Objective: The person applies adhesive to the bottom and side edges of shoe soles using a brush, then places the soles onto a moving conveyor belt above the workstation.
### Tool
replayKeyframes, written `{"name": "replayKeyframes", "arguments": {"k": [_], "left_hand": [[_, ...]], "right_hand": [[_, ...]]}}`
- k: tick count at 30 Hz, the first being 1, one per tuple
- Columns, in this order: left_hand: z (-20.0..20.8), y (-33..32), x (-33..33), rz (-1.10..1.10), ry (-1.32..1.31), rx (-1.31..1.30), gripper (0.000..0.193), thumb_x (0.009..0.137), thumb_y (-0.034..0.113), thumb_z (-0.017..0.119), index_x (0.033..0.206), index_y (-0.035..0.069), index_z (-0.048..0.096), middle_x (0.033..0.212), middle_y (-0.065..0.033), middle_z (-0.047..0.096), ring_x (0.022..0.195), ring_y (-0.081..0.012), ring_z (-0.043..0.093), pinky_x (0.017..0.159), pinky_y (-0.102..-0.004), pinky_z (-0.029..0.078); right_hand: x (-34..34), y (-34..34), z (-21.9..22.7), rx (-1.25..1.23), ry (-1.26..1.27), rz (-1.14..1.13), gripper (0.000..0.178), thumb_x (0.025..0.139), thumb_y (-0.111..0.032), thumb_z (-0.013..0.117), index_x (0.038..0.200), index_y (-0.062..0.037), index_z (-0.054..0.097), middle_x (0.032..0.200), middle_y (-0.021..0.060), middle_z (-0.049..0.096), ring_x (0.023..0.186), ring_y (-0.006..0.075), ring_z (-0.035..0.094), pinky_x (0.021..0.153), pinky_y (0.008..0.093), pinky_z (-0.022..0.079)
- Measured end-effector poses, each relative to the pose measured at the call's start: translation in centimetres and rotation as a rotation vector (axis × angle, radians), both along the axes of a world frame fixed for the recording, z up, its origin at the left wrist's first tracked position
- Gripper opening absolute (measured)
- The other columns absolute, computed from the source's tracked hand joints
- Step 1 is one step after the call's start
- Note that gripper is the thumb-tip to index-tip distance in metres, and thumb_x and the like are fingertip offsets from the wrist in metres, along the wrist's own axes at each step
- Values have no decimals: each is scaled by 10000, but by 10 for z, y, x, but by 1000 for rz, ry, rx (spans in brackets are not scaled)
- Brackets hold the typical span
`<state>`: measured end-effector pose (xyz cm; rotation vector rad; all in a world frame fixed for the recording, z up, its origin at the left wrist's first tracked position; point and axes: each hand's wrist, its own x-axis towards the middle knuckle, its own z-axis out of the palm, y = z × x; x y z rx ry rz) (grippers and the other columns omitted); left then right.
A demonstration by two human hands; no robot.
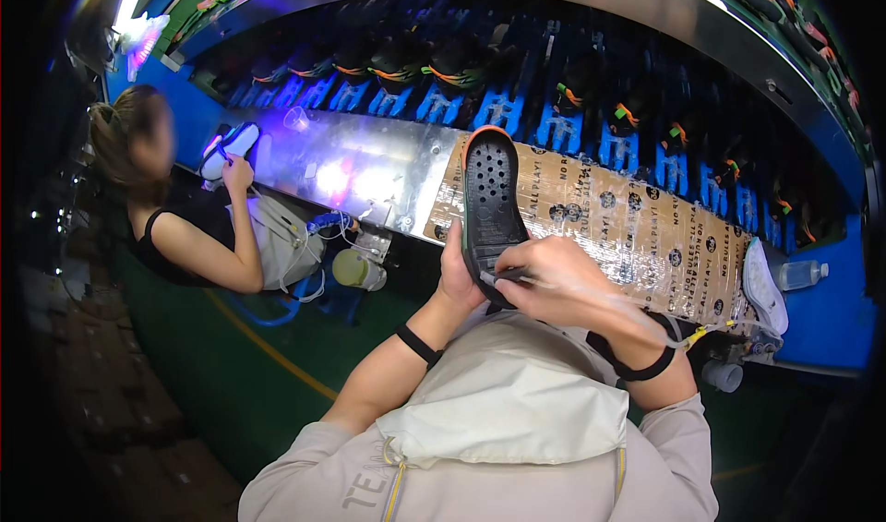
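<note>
A black shoe sole (pixel 494 194) with round holes in its front half and an orange rim at the toe stands tilted up before me. My left hand (pixel 459 273) is closed around its heel end, thumb along the left edge. Over the heel, my right hand (pixel 563 277) pinches a slim brush-like tool (pixel 498 277), its tip down at the sole's inner face. The fingers partly hide the tool, so its exact kind is unclear. A clear tube (pixel 637 308) trails from the right hand toward a yellow connector (pixel 699 336) at the bench edge.
Behind the cardboard-covered bench (pixel 637 236) runs a row of dark shoe uppers on blue holders (pixel 498 108). A white sole (pixel 762 287) and a clear bottle (pixel 801 275) lie at the right. On the left, a co-worker (pixel 198 217) handles another sole (pixel 231 151).
</note>
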<state>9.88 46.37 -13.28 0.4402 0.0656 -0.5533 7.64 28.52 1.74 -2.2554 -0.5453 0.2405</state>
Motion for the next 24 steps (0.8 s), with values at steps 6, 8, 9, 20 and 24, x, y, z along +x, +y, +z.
{"name": "replayKeyframes", "arguments": {"k": [6,8,9,20,24], "left_hand": [[24,-7,-1,-56,-26,-161,763,1106,660,306,1614,117,475,1505,-171,631,1341,-340,667,1131,-514,572],[34,-9,-9,-48,-14,-57,770,1097,666,326,1628,124,460,1523,-169,618,1354,-338,660,1139,-514,567],[37,-9,-12,-41,-10,-4,775,1093,669,336,1634,128,453,1532,-167,611,1360,-337,657,1143,-513,565],[36,-8,-5,70,-9,105,831,1048,738,396,1635,154,463,1563,-169,592,1390,-359,631,1164,-520,545],[26,-4,1,85,-96,8,806,1072,719,378,1598,121,496,1544,-158,607,1394,-338,629,1170,-498,541]], "right_hand": [[37,0,-5,348,-517,-456,214,894,-92,799,1085,2,780,979,196,775,867,383,754,782,438,593],[50,6,-15,366,-624,-481,223,892,-81,801,1101,-6,777,944,180,758,840,364,730,766,436,577],[55,11,-19,375,-677,-493,229,891,-76,803,1109,-10,776,926,172,750,827,355,719,758,435,569],[57,11,-27,304,-730,-324,241,841,-101,832,1074,-44,800,921,105,754,864,298,660,828,415,481],[50,11,-18,371,-546,-14,232,857,-116,818,1081,-57,808,931,101,748,894,296,677,835,405,480]]}}
